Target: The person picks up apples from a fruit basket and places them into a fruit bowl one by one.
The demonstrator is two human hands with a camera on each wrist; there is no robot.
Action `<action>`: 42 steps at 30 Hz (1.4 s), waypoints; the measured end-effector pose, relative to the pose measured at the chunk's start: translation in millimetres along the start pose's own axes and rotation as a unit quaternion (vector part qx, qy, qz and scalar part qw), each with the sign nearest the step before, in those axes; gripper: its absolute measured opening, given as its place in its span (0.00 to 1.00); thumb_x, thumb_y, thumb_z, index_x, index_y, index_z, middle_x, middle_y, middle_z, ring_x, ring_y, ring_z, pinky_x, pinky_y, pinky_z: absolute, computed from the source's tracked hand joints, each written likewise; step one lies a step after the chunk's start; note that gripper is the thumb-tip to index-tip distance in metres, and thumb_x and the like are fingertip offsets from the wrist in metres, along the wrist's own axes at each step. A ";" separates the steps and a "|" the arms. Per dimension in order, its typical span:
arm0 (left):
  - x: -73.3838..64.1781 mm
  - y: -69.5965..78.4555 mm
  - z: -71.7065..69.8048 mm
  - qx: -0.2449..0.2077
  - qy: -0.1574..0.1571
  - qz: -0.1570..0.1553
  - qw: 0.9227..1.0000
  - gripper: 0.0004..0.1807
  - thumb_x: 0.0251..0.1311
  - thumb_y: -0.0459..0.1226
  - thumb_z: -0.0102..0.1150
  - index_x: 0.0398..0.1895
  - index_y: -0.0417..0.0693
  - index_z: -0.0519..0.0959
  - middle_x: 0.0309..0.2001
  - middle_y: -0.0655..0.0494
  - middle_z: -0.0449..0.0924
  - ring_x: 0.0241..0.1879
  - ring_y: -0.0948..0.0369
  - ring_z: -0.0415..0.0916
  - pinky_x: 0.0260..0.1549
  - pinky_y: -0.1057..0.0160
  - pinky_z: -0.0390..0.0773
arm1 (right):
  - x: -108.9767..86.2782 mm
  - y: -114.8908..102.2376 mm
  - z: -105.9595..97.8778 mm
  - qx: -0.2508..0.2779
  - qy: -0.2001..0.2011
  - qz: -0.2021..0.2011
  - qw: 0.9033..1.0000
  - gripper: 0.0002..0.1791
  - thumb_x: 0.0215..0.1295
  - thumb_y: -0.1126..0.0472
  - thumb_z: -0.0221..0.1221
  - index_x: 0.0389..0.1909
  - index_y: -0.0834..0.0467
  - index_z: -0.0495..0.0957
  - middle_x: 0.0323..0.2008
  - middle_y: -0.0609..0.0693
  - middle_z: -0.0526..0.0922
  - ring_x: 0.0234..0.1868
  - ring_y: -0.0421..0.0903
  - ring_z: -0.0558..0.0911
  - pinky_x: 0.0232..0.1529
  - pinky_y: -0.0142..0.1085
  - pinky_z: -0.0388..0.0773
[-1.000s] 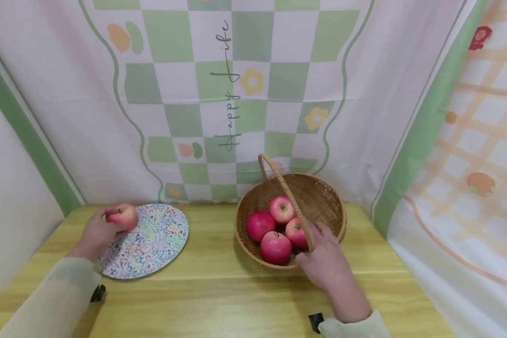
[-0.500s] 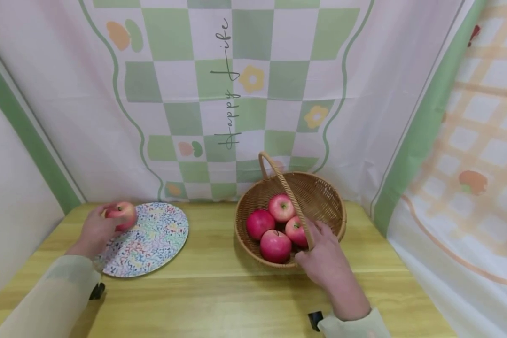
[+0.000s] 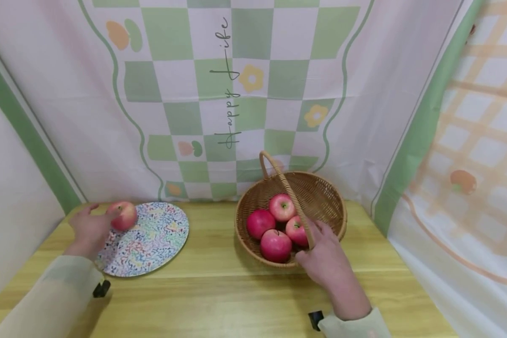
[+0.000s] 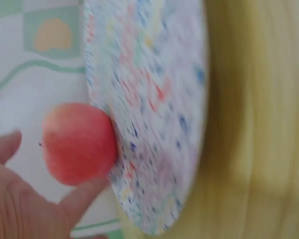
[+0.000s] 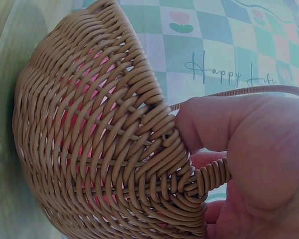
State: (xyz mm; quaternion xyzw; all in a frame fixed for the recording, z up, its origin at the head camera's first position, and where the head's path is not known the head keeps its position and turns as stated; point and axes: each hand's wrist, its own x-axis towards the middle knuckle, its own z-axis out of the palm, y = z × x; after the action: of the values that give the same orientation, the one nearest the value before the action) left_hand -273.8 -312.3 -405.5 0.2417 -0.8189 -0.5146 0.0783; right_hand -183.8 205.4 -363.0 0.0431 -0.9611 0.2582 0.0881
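A red-and-yellow apple (image 3: 123, 216) rests on the far left part of a round speckled plate (image 3: 152, 244). My left hand (image 3: 88, 230) is spread beside it, with one digit right at the apple's side and the others away from it, as the left wrist view also shows of the apple (image 4: 79, 144). To the right stands a wicker basket (image 3: 321, 197) with several red apples (image 3: 276, 246) inside. My right hand (image 3: 327, 258) holds the near end of its arched handle (image 3: 288, 190); in the right wrist view the fingers wrap around the handle's wound base (image 5: 213, 175).
The wooden table (image 3: 211, 300) runs between plate and basket and in front of them. A checked green and white curtain (image 3: 253, 117) hangs right behind both, with more cloth at the sides.
My left hand has let go of the apple on the plate, its fingers opening and drawing back to the left. The right hand stays on the basket handle.
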 end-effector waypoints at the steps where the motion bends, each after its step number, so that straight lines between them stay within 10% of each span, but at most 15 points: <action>1: -2.5 1.6 -0.8 -0.009 0.014 -0.009 1.000 0.52 0.65 0.57 0.59 0.80 0.46 0.43 0.76 0.33 0.26 0.69 0.31 0.47 0.59 0.38 0.67 | 0.0 -0.1 -0.2 0.000 -0.001 0.000 1.000 0.50 0.48 0.63 0.63 0.77 0.57 0.56 0.68 0.72 0.59 0.66 0.72 0.61 0.61 0.65 0.63; 7: -16.0 17.4 1.8 -0.047 0.072 0.013 0.996 0.54 0.59 0.56 0.66 0.81 0.54 0.45 0.76 0.49 0.12 0.75 0.41 0.28 0.67 0.42 0.55 | 0.3 -0.6 -1.1 0.000 -0.002 0.003 1.000 0.51 0.48 0.64 0.62 0.77 0.58 0.56 0.68 0.71 0.59 0.66 0.71 0.60 0.61 0.64 0.63; 11: -31.7 37.0 15.2 -0.052 0.086 0.071 0.992 0.50 0.61 0.44 0.69 0.80 0.59 0.50 0.76 0.61 0.12 0.76 0.47 0.31 0.57 0.50 0.72 | 0.8 -1.0 -1.5 -0.002 -0.003 0.003 1.000 0.50 0.48 0.64 0.62 0.77 0.58 0.56 0.68 0.71 0.59 0.66 0.71 0.61 0.61 0.64 0.63; 15: -54.1 55.9 36.8 -0.021 0.078 0.153 0.985 0.48 0.59 0.42 0.71 0.79 0.55 0.55 0.79 0.57 0.22 0.76 0.46 0.33 0.65 0.47 0.62 | 0.8 -1.0 -1.7 -0.002 0.000 0.002 1.000 0.51 0.48 0.64 0.62 0.77 0.57 0.56 0.68 0.71 0.59 0.66 0.72 0.60 0.61 0.65 0.63; 18: -73.3 68.4 52.5 0.002 0.046 0.201 0.978 0.49 0.58 0.46 0.72 0.79 0.53 0.55 0.79 0.52 0.27 0.75 0.41 0.32 0.68 0.38 0.47 | 0.6 -0.9 -1.4 0.000 0.004 -0.003 1.000 0.51 0.47 0.64 0.62 0.77 0.57 0.56 0.68 0.71 0.59 0.66 0.72 0.61 0.61 0.64 0.63; 29: -124.5 93.2 107.4 -0.032 -0.119 0.273 0.954 0.52 0.53 0.48 0.75 0.79 0.55 0.56 0.79 0.52 0.36 0.73 0.39 0.45 0.66 0.35 0.51 | 0.5 0.0 0.7 -0.005 0.014 -0.011 1.000 0.50 0.47 0.64 0.62 0.76 0.58 0.58 0.68 0.70 0.60 0.66 0.71 0.61 0.61 0.63 0.64; 42: -163.8 109.5 172.2 -0.145 -0.276 0.274 0.910 0.55 0.45 0.39 0.81 0.76 0.69 0.60 0.78 0.62 0.41 0.71 0.43 0.55 0.58 0.47 0.71 | 0.8 -2.1 1.1 -0.010 0.021 -0.017 1.000 0.50 0.45 0.65 0.61 0.76 0.58 0.59 0.68 0.68 0.61 0.67 0.69 0.61 0.61 0.62 0.64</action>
State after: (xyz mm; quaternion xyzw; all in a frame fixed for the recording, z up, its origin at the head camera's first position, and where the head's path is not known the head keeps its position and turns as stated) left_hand -230.6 -56.9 -368.2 -0.1581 -0.7584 -0.6320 0.0210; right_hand -184.5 203.0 -362.8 0.0530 -0.9607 0.2479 0.1130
